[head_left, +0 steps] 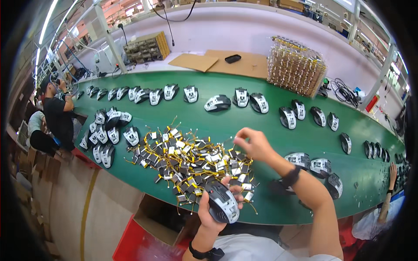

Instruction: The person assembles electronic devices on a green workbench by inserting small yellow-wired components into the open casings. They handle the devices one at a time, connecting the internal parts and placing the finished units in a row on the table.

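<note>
- The left hand (210, 219) is clamped on a mouse (224, 202), its white-and-black shell tilted, thumb on one side and fingers on the other.
- The right hand (257, 147) hovers at the right edge of the pile (193, 162), thumb and forefinger drawn close; whether they pinch a wire, one cannot tell.
- The pile, small wired batteries on the green bench (161, 115), lies left of the right hand and just beyond the left; the held mouse hides part of its near edge.
- Beneath and beside the right forearm lie several mice (321, 166), some partly covered by the arm.
- Well left of both hands, past the pile, more mice sit in a cluster (101, 134).
- Beyond both hands, mice stretch in a row (171, 92); farther off are flat cardboard (244, 65), a black tray (233, 58) and a tall stack (297, 68).
- Well right of the right hand, another person's hand (393, 173) rests near small dark parts.
- Below and left of the left hand stands a red crate (130, 243).
</note>
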A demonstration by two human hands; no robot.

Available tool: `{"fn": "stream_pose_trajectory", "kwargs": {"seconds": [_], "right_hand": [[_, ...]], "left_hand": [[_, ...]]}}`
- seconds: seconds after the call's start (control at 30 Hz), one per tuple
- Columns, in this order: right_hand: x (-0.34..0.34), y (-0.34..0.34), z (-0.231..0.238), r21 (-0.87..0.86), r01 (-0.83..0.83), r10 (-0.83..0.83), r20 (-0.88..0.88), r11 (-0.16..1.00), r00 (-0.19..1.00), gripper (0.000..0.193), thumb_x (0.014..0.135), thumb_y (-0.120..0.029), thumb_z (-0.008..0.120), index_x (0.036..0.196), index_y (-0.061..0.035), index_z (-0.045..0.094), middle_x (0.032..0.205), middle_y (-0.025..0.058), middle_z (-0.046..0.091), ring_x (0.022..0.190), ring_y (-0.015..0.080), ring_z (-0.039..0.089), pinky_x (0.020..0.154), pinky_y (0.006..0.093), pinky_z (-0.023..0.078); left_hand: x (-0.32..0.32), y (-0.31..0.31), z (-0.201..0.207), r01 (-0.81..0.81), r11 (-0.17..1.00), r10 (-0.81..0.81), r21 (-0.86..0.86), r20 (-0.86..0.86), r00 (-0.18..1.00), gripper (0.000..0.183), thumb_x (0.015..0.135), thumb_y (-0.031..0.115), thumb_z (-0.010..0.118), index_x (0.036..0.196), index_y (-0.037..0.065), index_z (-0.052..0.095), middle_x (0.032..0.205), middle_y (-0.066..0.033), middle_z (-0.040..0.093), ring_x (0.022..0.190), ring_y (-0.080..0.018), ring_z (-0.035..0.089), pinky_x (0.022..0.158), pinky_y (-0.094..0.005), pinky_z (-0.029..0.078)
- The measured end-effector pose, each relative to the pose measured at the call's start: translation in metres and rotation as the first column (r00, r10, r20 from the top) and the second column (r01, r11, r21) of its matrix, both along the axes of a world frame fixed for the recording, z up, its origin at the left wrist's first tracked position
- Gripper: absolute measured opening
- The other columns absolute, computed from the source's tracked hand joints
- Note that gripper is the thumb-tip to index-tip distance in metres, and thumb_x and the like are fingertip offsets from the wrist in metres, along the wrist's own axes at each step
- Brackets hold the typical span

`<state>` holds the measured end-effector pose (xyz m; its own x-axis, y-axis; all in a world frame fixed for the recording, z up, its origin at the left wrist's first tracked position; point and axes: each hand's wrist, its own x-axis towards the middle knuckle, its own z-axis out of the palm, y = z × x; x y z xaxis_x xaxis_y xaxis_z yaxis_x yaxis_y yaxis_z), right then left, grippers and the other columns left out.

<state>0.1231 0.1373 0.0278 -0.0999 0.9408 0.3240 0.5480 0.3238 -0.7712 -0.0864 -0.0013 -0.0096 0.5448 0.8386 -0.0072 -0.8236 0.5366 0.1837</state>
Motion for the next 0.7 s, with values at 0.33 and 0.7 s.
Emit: {"fn": "stream_pose_trajectory", "kwargs": {"seconds": [0.33, 0.7], "right_hand": [[-0.003, -0.174, 0.051, -0.3, -0.08, -0.04, -0.374, 0.951, 0.927, 0.011, 0.087, -0.01, 0.073, 0.09, -0.0001, 0.067, 0.079, 0.0036, 0.065, 0.065, 0.0073, 0.057, 0.057, 0.0241, 0.046], [-0.01, -0.194, 0.038, 0.244, -0.2, 0.122, 0.303, 0.949, 0.945, 0.024, 0.075, -0.004, 0.07, 0.098, 0.0009, 0.063, 0.094, 0.011, 0.056, 0.077, 0.0235, 0.059, 0.065, 0.0315, 0.053]], "left_hand": [[0.029, 0.019, 0.016, 0.008, 0.999, -0.01, 0.04, 0.052, 0.999, 0.082, 0.092, 0.067, 0.042, 0.145, 0.004, 0.037, 0.12, -0.0197, 0.055, 0.101, -0.0318, 0.056, 0.085, -0.043, 0.05], [0.042, 0.009, 0.023, 0.138, 0.989, -0.137, -0.048, 0.036, 0.99, 0.079, 0.093, 0.067, 0.041, 0.14, 0.003, 0.043, 0.115, -0.0172, 0.055, 0.1, -0.0313, 0.054, 0.082, -0.043, 0.049]]}}
